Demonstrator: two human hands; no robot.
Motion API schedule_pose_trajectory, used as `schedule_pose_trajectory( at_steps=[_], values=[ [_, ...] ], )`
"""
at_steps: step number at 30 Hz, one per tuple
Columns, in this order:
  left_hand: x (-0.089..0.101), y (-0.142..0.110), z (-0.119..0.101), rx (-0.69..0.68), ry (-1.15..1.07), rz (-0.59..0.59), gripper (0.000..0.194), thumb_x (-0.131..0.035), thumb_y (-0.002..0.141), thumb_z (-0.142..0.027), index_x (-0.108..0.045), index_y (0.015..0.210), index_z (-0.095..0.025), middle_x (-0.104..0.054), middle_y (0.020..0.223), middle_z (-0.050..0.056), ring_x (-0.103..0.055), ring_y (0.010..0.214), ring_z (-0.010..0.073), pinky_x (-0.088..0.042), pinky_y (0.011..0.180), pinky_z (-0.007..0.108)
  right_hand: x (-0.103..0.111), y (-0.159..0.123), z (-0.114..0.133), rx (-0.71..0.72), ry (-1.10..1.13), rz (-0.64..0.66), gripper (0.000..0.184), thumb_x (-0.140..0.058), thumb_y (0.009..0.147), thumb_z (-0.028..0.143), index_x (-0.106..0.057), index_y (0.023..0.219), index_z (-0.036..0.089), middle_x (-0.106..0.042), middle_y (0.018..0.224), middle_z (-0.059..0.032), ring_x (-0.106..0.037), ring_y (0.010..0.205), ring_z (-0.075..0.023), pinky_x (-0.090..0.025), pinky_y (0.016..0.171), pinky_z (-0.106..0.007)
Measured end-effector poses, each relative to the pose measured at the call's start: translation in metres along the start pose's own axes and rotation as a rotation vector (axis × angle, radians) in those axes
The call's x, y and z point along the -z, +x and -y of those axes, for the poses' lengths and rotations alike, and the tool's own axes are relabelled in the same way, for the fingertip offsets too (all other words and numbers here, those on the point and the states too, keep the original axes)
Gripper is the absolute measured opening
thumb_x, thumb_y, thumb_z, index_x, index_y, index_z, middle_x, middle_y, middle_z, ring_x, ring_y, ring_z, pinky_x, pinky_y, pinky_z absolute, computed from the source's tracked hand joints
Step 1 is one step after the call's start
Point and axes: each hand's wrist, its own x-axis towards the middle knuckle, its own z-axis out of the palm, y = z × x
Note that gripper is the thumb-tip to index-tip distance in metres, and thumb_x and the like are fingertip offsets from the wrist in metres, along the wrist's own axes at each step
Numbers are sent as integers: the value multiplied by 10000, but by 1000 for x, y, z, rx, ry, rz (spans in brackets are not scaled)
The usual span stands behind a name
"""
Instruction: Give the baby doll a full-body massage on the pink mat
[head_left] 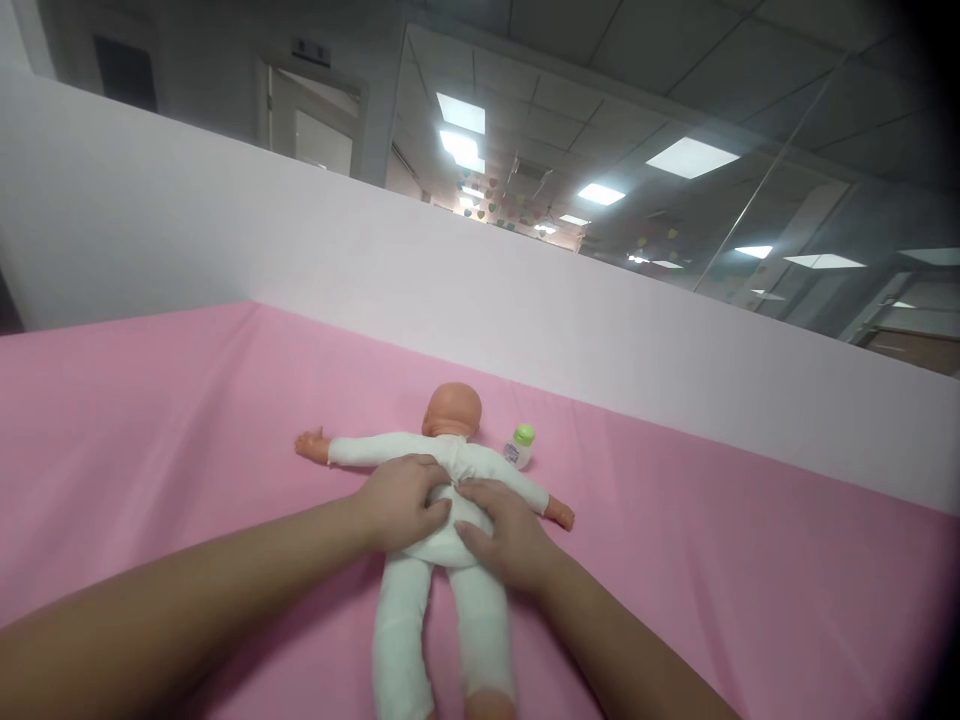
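Observation:
A baby doll [442, 600] in a white one-piece suit lies on the pink cloth [150, 430], head away from me, arms stretched out to both sides. My left hand [401, 502] rests on its torso with the fingers curled into the white fabric. My right hand [504, 535] lies on the doll's right side, fingers pressed down on the suit, thumb meeting the left hand at the middle of the body. Both hands pinch or bunch the fabric there.
A small white bottle with a green cap [520, 445] stands on the pink cloth just right of the doll's head. A white partition wall [225, 230] runs along the far edge of the cloth. Behind it are office ceiling lights and a door.

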Motion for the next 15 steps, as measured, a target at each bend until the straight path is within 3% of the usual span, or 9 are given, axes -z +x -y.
schedule_pose_trajectory(
  at_steps=[4, 7, 10, 15],
  values=[
    [3, 21, 8, 72, 16, 35, 184, -612, 810, -329, -767, 838, -235, -747, 828, 31, -657, 777, 233, -428, 694, 349, 11, 20, 1, -87, 59, 88, 255, -708, 863, 396, -781, 1047, 236, -758, 1045, -46, -690, 941, -247, -552, 806, -356],
    [0, 33, 15, 119, 12, 17, 254, -573, 840, -348, -677, 647, -220, -672, 629, 13, -585, 603, 198, -342, 574, 338, 10, 40, -1, -149, 15, 134, 245, -646, 893, 422, -735, 791, 218, -682, 738, 3, -592, 671, -165, -430, 581, -273],
    [-9, 34, 19, 154, 12, -91, 282, -551, 863, -343, -591, 617, -210, -643, 634, 11, -565, 611, 191, -323, 574, 336, -5, 53, -4, -132, -86, 0, 292, -586, 899, 319, -574, 629, 207, -580, 624, 24, -506, 611, -141, -346, 551, -269],
    [-19, 24, 19, 58, 33, -191, 165, -588, 862, -313, -607, 730, -215, -650, 778, 21, -599, 759, 210, -417, 683, 344, -26, 48, -11, 25, -193, -280, 198, -603, 847, 216, -508, 673, 216, -611, 713, 1, -540, 729, -185, -412, 678, -315]
  ],
)
